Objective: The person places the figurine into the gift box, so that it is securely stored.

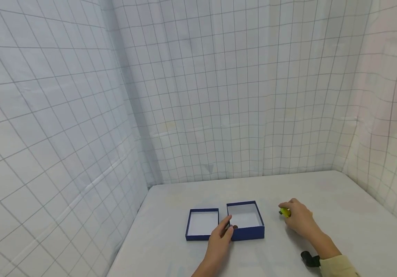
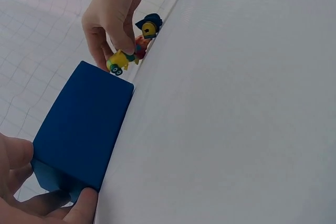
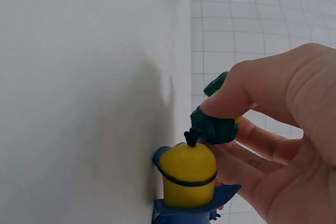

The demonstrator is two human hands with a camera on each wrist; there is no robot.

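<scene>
My left hand point(image 1: 218, 242) grips the front left corner of an open blue box point(image 1: 250, 233) with a white inside. A small brown thing point(image 1: 235, 227), too small to make out, shows at the box's front wall. To the right of the box, my right hand point(image 1: 300, 220) pinches a small yellow-and-green toy figure point(image 3: 214, 125) between thumb and fingers. Close beside that hand, a yellow minion figure point(image 3: 189, 174) with a dark goggle strap and blue clothing stands on the table. Something red point(image 2: 140, 46) appears next to the held figure in the left wrist view, partly hidden.
A shallower blue tray point(image 1: 196, 237) with a white inside lies left of the box. The white table point(image 1: 170, 200) is bordered by grid-patterned curtains point(image 1: 205, 115) at the back and sides. A black device point(image 1: 310, 259) sits at my right wrist.
</scene>
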